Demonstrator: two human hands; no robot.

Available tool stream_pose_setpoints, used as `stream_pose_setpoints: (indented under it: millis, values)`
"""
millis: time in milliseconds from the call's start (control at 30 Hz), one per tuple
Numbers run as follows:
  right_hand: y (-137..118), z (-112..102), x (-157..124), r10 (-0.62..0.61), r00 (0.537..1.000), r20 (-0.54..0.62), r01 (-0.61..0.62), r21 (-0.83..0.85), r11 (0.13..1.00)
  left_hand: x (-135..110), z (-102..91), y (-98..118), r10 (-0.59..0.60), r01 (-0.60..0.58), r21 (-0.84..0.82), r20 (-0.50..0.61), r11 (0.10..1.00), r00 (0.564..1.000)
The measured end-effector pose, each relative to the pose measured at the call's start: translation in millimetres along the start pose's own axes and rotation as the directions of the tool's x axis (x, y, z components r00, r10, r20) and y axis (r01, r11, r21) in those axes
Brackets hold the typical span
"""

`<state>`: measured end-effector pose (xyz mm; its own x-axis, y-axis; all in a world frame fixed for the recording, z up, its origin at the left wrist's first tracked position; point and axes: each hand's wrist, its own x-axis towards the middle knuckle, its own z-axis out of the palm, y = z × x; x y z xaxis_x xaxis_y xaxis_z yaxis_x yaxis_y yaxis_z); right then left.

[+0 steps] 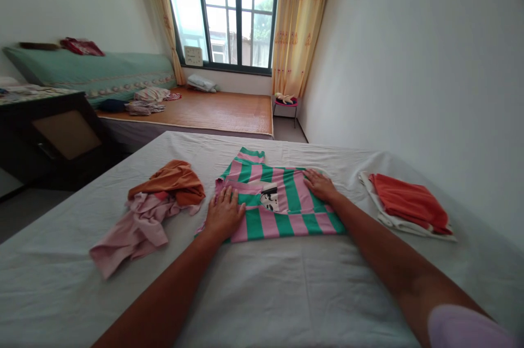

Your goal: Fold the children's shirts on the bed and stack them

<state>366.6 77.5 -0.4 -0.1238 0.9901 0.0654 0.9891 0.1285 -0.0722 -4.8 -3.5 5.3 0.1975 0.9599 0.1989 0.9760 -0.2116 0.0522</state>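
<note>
A green-and-pink striped shirt (286,225) with a black-and-white face print lies partly folded on the white sheet (262,288). One sleeve sticks out at its far left. My left hand (224,214) rests flat on the shirt's left end, fingers stretched forward. On its right end, near the far edge, my right hand (320,185) lies with the palm down and the fingers extended. Both hands press on the cloth without gripping it. The cloth under each palm is hidden.
Left of the shirt are a crumpled orange garment (174,181) and a pink garment (139,231). On the right sits a folded stack with a red garment (409,203) on top. A mat-covered bed (229,111), a dark cabinet (61,130) and a small stool (285,102) stand beyond.
</note>
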Motion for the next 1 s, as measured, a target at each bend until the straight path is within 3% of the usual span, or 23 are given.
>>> stream_pose_setpoints:
  millis: [100,167,267,400,533,600,700,767,900,1000]
  values:
    - [37.3,-0.2,4.1,0.239,0.971,-0.002,-0.239,-0.018,0.971,0.9,1.0,-0.8,-0.014,0.014,0.022,-0.011,1.0,1.0]
    - [43.4,-1.6,0.8,0.251,0.968,0.003,-0.251,-0.015,0.968,1.6,0.7,-1.0,-0.015,0.015,0.024,-0.01,1.0,1.0]
    - [27.3,-0.8,-13.8,0.132,0.988,-0.08,-0.13,0.022,0.991,2.6,0.2,-1.5,-0.014,0.014,0.025,-0.003,1.0,1.0]
    - [-3.9,2.4,-58.6,-0.074,0.986,-0.147,0.088,0.095,0.992,3.5,1.7,-3.6,-0.003,0.002,0.018,0.006,1.0,1.0]
    - [-6.5,-15.4,-115.8,-0.116,0.978,-0.176,0.142,0.144,0.979,3.8,3.2,-5.8,0.007,-0.007,0.016,0.012,1.0,1.0]
    - [-2.0,-31.4,-141.0,-0.215,0.966,-0.142,0.24,0.198,0.95,4.1,3.0,-6.3,0.015,-0.015,0.012,0.018,1.0,1.0]
    - [-0.8,-48.1,-167.1,-0.405,0.914,-0.009,0.391,0.282,0.876,4.7,1.9,-6.2,0.032,-0.032,-0.001,0.028,0.999,0.999]
    - [-4.0,-50.1,-173.3,-0.401,0.916,0.006,0.385,0.27,0.883,5.2,1.3,-5.8,0.038,-0.038,-0.008,0.03,0.999,0.999]
    - [-9.0,-50.5,-167.2,-0.32,0.944,-0.078,0.329,0.175,0.928,6.1,0.5,-6.5,0.038,-0.037,-0.017,0.042,0.999,0.998]
    - [-7.0,-63.9,-166.5,-0.339,0.939,-0.059,0.344,0.123,0.931,6.0,-0.1,-8.9,0.05,-0.049,-0.022,0.05,0.999,0.998]
